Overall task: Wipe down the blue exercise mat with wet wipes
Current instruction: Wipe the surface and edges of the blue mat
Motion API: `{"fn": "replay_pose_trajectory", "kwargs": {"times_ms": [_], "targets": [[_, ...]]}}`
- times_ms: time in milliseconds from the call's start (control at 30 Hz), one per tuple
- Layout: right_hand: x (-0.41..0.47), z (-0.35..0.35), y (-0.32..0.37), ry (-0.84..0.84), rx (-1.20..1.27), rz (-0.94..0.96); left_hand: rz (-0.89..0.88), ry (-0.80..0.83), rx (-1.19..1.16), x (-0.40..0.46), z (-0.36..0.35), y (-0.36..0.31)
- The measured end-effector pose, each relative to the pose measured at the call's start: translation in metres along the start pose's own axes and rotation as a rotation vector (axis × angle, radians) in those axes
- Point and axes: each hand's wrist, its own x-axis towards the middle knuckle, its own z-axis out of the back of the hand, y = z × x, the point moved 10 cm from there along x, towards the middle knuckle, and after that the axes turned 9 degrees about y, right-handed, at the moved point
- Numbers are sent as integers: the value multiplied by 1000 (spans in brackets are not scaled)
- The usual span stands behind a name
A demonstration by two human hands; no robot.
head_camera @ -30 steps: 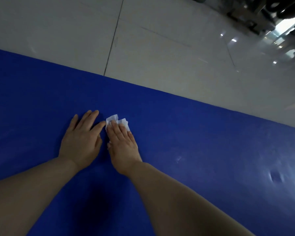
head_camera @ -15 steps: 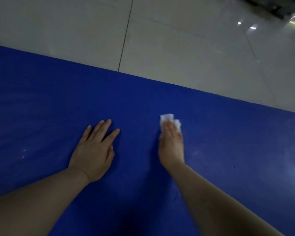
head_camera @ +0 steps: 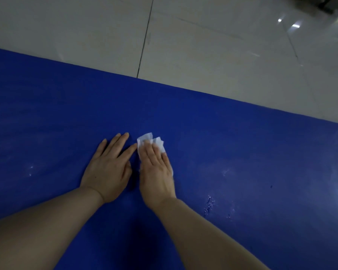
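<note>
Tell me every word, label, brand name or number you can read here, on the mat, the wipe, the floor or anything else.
None: no readable text anywhere in this view.
Blue mat: plain, only wet streaks and glints, no logo or print.
White wipe under the right hand: no print visible.
Left hand, flat on the mat: nothing written on it.
Tiled floor: bare, no signs.
Dark equipment at the top right corner: too blurred and cropped to show any label.

pale glossy floor tiles [head_camera: 213, 55], dark grout lines, light glints [head_camera: 295, 25].
</note>
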Motion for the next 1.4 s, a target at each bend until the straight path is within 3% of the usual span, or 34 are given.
{"fn": "replay_pose_trajectory", "kwargs": {"times_ms": [100,267,367,433,533,600,733,933,1033,1100,1200,1300,1400], "targets": [[-13,25,-51,-65,-22,-100,-6,-13,-17,-1,2,-1],[-56,59,-155,-158,71,-505,-9,-24,-29,-2,2,-2],[-67,54,-159,-206,78,-647,-9,-31,-28,-1,2,-1],[-60,44,-123,-231,25,-575,-12,-34,-32,-1,2,-1],[-48,21,-37,-251,-6,-277,-13,-33,-36,0,1,-1],[-47,-2,8,-152,5,-98,-10,-34,-41,0,1,0],[-47,-7,-2,-27,17,-24,-11,-33,-41,0,0,1],[-97,45,-144,-215,69,-559,-20,-42,-43,-1,2,0],[-120,39,-160,-226,131,-696,-23,-45,-43,-1,2,-1],[-118,30,-134,-244,113,-664,-26,-50,-40,-1,3,-1],[-104,14,-58,-251,34,-451,-25,-46,-35,-1,2,-1],[-97,-17,18,-135,-29,-199,-30,-42,-33,0,2,-1],[-98,-30,44,-40,-56,-30,-32,-39,-24,0,1,0]]}}
